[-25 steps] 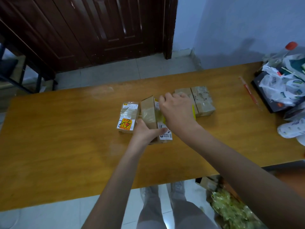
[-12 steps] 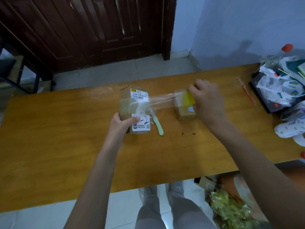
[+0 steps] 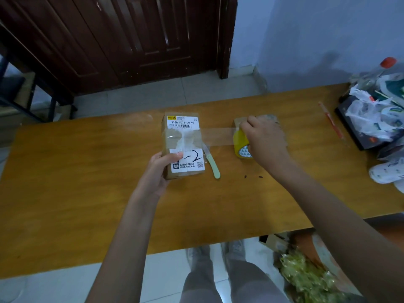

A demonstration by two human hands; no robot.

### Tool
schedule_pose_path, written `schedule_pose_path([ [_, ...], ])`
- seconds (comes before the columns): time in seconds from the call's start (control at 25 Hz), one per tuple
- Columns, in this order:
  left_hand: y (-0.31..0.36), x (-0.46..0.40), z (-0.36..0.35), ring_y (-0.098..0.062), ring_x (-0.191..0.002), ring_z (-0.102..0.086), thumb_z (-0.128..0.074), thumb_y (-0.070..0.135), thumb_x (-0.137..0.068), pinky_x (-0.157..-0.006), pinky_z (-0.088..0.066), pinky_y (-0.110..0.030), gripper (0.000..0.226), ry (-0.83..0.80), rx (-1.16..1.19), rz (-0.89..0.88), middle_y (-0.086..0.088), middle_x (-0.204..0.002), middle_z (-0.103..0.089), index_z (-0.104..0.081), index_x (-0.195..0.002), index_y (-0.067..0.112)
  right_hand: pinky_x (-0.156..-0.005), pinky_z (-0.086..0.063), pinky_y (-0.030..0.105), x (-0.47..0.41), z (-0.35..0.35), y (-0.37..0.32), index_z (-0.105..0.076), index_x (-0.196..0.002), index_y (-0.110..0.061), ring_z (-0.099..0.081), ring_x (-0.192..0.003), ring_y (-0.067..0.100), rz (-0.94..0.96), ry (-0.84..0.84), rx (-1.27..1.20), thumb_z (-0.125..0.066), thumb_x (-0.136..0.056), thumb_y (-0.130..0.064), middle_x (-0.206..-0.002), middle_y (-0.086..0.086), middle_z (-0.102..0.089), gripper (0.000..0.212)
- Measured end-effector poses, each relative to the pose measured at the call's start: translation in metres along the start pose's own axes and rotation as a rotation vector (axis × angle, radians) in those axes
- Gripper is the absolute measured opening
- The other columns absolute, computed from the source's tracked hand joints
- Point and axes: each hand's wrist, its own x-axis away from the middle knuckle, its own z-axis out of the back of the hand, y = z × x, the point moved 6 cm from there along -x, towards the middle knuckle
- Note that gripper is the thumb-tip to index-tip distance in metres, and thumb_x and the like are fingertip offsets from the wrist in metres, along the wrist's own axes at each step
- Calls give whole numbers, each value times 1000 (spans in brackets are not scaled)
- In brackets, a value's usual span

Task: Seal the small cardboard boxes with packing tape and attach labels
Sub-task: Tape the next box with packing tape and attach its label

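A small cardboard box [image 3: 172, 141] with two white labels lies flat on the wooden table [image 3: 87, 182]. My left hand [image 3: 160, 169] grips its near left corner, thumb on the lower label. My right hand [image 3: 265, 143] holds a yellow roll of clear packing tape [image 3: 240, 145] to the right of the box. A strip of clear tape [image 3: 216, 136] stretches from the roll across the box's middle. Another small cardboard box [image 3: 238, 122] sits behind my right hand, mostly hidden.
A light green knife [image 3: 212, 164] lies just right of the box. A red pen [image 3: 331, 122] and a heap of plastic bags and packets [image 3: 376, 119] fill the table's right end. A dark wooden door stands behind; greenish wrap lies on the floor.
The labelled box was laid flat at centre left. My right hand pulled the tape roll out to the right, stretching a strip across the box. The other boxes left the middle.
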Motion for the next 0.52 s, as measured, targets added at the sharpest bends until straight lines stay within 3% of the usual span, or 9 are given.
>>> schedule_pose_path([
  [0.16,4,3,-8,-32,-91,-69,-65,17,-73,-72,-59,-38,38,-77,136,-4,-18,-104,-71,-67,-109,5,-58,-25,33,-4,-3,-2,-61,-87,-1,-36,-66,23,5,-19,6,-54,-56,20,-79,13,-55,38],
  [0.32,9,9,-21,-29,-90,-71,-54,13,-78,-71,-61,-36,41,-180,298,-18,-15,-103,-72,-61,-118,5,-62,-24,31,-6,-3,-5,-62,-102,-6,-48,-77,25,7,-48,42,-60,-63,14,-89,9,-58,45],
  [0.52,9,14,-33,-27,-87,-72,-39,15,-86,-65,-59,-33,41,-262,430,-59,-10,-101,-73,-74,-108,12,-62,-26,31,-13,4,-18,-60,-98,-5,-49,-78,25,30,-57,14,-59,-63,15,-89,9,-57,40],
])
